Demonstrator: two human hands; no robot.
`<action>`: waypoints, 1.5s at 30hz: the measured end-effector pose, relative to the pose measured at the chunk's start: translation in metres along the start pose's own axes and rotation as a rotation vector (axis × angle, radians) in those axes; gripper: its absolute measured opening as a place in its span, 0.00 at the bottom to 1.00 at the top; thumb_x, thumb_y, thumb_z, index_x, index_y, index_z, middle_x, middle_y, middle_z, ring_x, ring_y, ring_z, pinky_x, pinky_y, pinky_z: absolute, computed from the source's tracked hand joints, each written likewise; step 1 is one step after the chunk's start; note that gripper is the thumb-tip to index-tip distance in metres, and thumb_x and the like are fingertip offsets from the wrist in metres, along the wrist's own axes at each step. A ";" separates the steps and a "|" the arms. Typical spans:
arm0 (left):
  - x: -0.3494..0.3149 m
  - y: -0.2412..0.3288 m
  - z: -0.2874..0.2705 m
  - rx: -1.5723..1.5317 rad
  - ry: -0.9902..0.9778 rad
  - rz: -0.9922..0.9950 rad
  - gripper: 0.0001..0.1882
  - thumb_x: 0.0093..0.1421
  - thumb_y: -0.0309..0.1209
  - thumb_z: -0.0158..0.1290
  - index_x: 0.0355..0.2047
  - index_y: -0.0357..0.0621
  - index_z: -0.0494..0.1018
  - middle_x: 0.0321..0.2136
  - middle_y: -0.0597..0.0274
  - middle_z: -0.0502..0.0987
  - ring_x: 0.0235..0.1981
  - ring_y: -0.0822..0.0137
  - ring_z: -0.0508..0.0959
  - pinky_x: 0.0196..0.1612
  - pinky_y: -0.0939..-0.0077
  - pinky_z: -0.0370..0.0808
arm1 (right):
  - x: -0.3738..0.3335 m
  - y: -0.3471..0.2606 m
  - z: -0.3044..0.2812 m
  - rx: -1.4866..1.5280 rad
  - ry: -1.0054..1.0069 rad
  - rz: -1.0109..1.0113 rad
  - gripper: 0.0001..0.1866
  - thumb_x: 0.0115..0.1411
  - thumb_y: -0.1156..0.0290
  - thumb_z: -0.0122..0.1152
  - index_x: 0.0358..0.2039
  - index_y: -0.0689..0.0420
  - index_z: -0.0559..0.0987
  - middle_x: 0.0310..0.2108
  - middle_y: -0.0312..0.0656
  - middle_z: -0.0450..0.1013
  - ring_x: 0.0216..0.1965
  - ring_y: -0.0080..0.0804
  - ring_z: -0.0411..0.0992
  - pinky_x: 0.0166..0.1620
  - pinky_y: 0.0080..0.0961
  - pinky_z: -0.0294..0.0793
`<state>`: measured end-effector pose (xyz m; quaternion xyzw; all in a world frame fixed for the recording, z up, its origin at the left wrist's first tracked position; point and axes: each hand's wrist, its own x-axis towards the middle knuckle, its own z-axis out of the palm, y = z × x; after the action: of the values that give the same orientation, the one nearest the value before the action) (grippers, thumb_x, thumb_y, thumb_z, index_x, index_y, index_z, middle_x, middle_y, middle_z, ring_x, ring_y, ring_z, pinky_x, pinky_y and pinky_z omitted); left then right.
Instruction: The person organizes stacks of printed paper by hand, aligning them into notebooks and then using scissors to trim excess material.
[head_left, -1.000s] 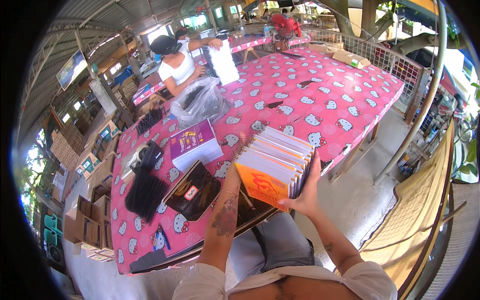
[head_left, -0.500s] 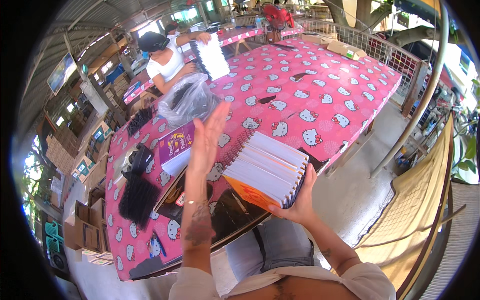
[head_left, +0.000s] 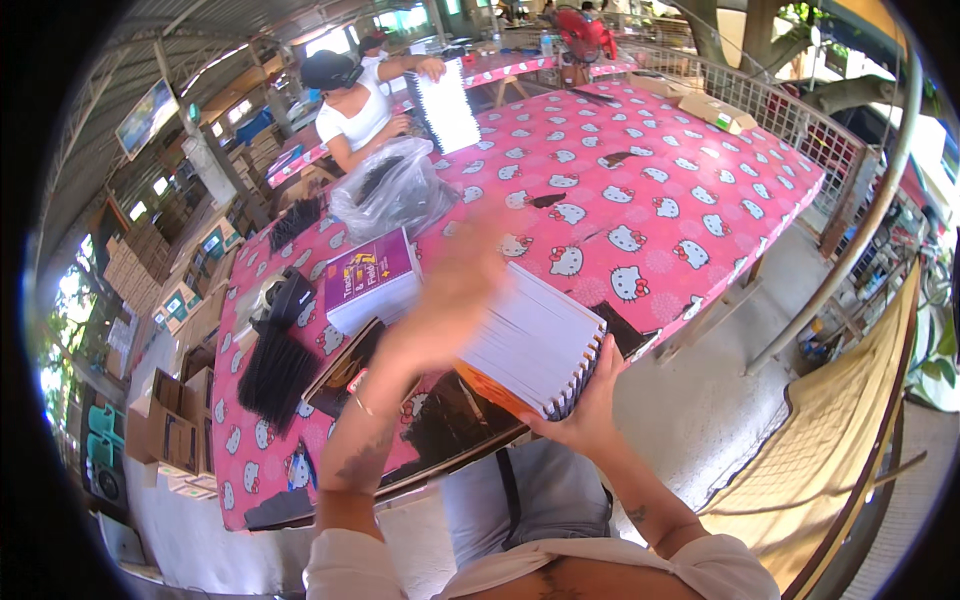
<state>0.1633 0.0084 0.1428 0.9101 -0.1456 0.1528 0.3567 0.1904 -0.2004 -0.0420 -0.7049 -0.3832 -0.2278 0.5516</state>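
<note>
A stack of spiral-bound notebooks [head_left: 543, 338] stands on edge at the near side of the table, white page edges up and an orange cover on its near face. My right hand [head_left: 587, 408] grips its lower right end, thumb and fingers wrapped round the bound corner. Against the stack's left end is my left hand [head_left: 455, 305], smeared by motion, so its fingers cannot be made out. Left of that hand lies a thick block of books with a purple cover [head_left: 372, 275]. A dark, worn board [head_left: 465, 415] lies beneath the notebooks.
The long table [head_left: 640, 215] wears a pink patterned cover. Black binding combs [head_left: 275, 375], a black tape dispenser [head_left: 290, 297] and a clear plastic bag [head_left: 393, 190] sit on its left side. Across it, a person [head_left: 355, 115] holds a spiral notebook [head_left: 452, 108]. A red fan [head_left: 583, 38] stands behind.
My left hand has come down from its raised, flat pose onto the left end of the stack. The notebooks' page edges now sit closer together. My right hand still holds the stack.
</note>
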 end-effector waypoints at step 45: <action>-0.435 -0.058 -0.031 0.142 0.993 -1.094 0.26 0.66 0.36 0.46 0.61 0.37 0.65 0.39 0.47 0.79 0.41 0.52 0.83 0.44 0.60 0.79 | 0.244 0.127 0.041 -0.150 -1.493 0.519 0.54 0.51 0.53 0.69 0.73 0.53 0.52 0.74 0.48 0.48 0.73 0.47 0.49 0.70 0.41 0.54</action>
<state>-0.2171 0.1386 -0.0363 0.6974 0.5170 0.3558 0.3461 0.4334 -0.1034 0.0513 -0.7736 -0.4590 0.4154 0.1354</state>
